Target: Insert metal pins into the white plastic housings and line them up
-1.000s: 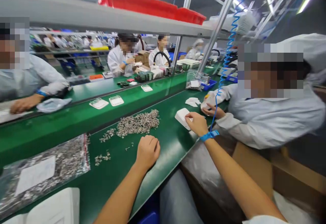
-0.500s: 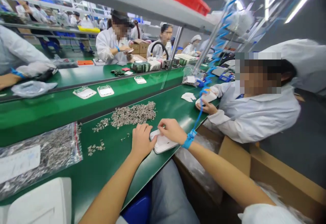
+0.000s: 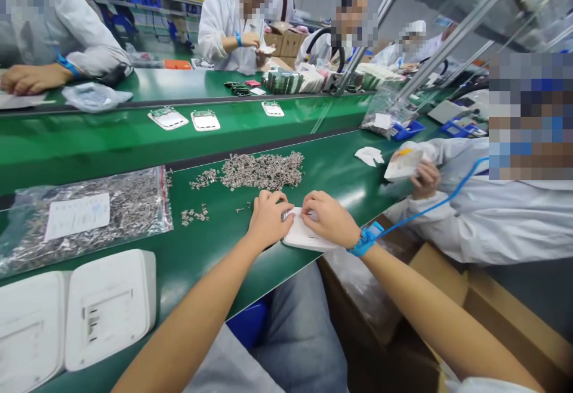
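Observation:
A flat white plastic casing (image 3: 301, 238) lies at the near edge of the green bench (image 3: 201, 250). My left hand (image 3: 267, 220) rests on its left end, fingers curled around a small metal part that is mostly hidden. My right hand (image 3: 329, 219) presses on the casing's top from the right; a blue wrist strap (image 3: 364, 240) with a coiled cord circles that wrist. A heap of small silvery metal parts (image 3: 262, 170) lies just beyond both hands, with a few strays (image 3: 193, 215) to the left.
A clear bag of the same metal parts (image 3: 85, 214) lies at left, and two white casings (image 3: 110, 306) sit at the near left. A co-worker's hand (image 3: 425, 178) holds a white piece at right. White units (image 3: 168, 118) ride the conveyor beyond. A cardboard box (image 3: 487, 309) stands lower right.
My right hand took the white casing from the right and brought it in front of me. My left hand moved onto its left end. The view tilted downward.

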The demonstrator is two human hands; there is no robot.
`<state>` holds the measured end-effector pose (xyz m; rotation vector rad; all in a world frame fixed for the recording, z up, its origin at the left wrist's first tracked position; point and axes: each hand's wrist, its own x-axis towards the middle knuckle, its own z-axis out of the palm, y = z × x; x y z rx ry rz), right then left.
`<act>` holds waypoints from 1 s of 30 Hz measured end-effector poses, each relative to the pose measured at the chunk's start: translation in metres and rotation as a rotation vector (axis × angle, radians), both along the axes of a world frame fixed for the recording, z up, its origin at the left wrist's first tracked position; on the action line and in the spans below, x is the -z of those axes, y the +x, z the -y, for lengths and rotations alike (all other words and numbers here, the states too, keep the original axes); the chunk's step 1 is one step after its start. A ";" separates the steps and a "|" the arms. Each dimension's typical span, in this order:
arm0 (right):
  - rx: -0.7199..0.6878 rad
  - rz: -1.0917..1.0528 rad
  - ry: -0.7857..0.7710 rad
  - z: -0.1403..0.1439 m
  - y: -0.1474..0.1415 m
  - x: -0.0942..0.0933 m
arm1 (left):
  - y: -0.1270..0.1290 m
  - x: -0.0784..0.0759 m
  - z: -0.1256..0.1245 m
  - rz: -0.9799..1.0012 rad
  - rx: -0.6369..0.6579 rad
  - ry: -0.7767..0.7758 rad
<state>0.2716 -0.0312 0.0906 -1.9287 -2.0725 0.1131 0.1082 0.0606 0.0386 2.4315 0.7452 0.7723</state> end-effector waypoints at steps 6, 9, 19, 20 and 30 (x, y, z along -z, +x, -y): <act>-0.026 0.027 -0.030 0.000 0.000 -0.001 | 0.000 0.000 0.000 -0.003 -0.015 -0.002; 0.001 0.034 -0.049 -0.004 0.001 -0.002 | 0.000 0.000 0.000 -0.011 -0.008 -0.009; -0.038 -0.023 0.062 0.014 0.006 0.004 | 0.004 -0.001 0.001 -0.014 -0.046 -0.052; -0.074 -0.031 0.118 0.023 0.004 0.006 | 0.004 -0.001 0.001 -0.018 -0.041 -0.056; -0.127 0.022 0.247 0.045 -0.001 0.018 | 0.005 -0.004 0.002 -0.024 -0.036 -0.045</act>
